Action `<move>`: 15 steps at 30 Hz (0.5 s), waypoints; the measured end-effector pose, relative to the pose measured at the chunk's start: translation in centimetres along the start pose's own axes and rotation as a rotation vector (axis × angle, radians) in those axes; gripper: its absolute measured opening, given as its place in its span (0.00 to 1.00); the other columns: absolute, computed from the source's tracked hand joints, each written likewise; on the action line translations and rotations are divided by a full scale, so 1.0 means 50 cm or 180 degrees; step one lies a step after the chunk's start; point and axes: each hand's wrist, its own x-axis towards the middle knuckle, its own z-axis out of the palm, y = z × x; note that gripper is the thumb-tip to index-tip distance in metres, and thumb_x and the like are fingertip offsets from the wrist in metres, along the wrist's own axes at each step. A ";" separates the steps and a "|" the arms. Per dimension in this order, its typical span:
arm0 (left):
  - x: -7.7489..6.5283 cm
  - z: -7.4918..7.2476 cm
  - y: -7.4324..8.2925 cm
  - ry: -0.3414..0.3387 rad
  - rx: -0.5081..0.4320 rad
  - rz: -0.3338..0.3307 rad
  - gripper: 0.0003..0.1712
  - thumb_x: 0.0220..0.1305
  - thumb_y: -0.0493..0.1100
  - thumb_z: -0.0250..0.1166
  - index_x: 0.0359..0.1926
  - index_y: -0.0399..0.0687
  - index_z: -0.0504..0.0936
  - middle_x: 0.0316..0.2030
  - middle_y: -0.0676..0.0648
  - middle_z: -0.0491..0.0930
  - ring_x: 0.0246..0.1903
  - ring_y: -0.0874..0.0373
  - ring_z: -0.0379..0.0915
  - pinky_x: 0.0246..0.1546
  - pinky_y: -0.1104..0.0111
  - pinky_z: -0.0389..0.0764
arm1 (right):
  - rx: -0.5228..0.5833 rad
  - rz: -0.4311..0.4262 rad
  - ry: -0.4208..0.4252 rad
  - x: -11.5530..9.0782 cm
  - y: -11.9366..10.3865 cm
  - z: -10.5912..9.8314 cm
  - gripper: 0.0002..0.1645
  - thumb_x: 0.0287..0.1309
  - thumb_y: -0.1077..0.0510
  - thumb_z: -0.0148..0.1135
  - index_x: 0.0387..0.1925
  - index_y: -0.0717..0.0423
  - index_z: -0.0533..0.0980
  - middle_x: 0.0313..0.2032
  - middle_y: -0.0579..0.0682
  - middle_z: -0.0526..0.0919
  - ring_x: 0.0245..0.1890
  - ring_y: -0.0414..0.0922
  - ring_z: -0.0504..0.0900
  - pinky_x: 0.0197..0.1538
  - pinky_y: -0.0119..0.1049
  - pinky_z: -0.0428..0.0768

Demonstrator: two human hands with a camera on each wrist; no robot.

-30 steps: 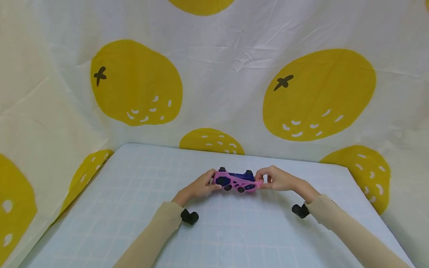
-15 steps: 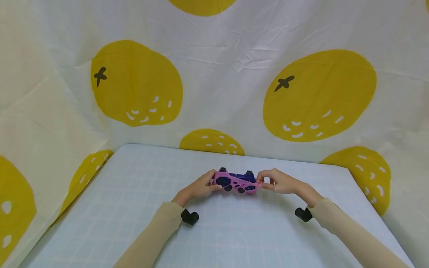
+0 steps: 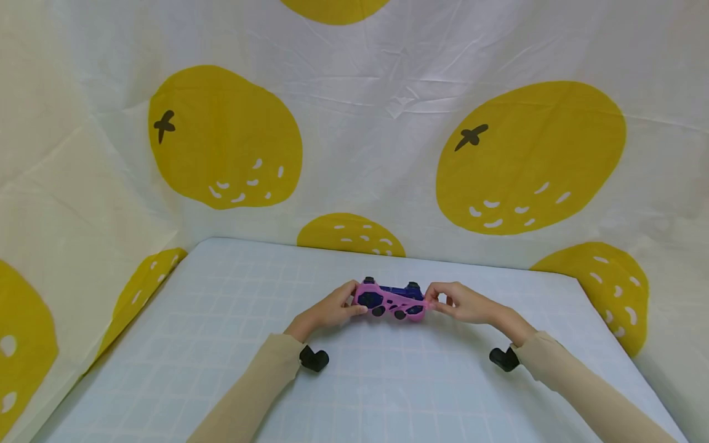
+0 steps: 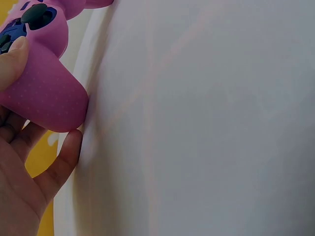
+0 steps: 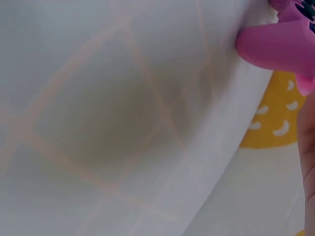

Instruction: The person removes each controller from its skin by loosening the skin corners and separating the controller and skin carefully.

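Observation:
A dark blue game controller [image 3: 400,291] sits partly inside a pink silicone cover [image 3: 391,303] in the head view. My left hand [image 3: 331,307] grips the covered left handle, thumb on the front near the buttons. In the left wrist view the dotted pink cover [image 4: 51,96] wraps that handle, and a fingertip touches its lower end. My right hand [image 3: 464,303] pinches the cover's edge at the right end, where a stretch of blue body shows above the pink. In the right wrist view only a strip of the right hand [image 5: 309,142] appears beside the cover [image 5: 278,44].
A pale table [image 3: 376,381] with a faint grid lies under both hands. Behind it hangs a white curtain [image 3: 365,123] printed with yellow fruit. Black wrist cameras stick out at the left cuff [image 3: 314,359] and the right cuff [image 3: 504,359].
My right hand has shifted slightly right and nearer to me, still pinching the cover's edge. The left hand and the controller have hardly moved.

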 end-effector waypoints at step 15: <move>-0.003 0.000 -0.001 -0.0048 0.0011 0.0040 0.18 0.67 0.48 0.61 0.53 0.49 0.68 0.49 0.49 0.75 0.47 0.59 0.69 0.51 0.64 0.72 | -0.0125 -0.0083 -0.0073 0.005 -0.015 -0.009 0.14 0.63 0.60 0.60 0.47 0.58 0.67 0.35 0.45 0.80 0.36 0.37 0.77 0.34 0.30 0.80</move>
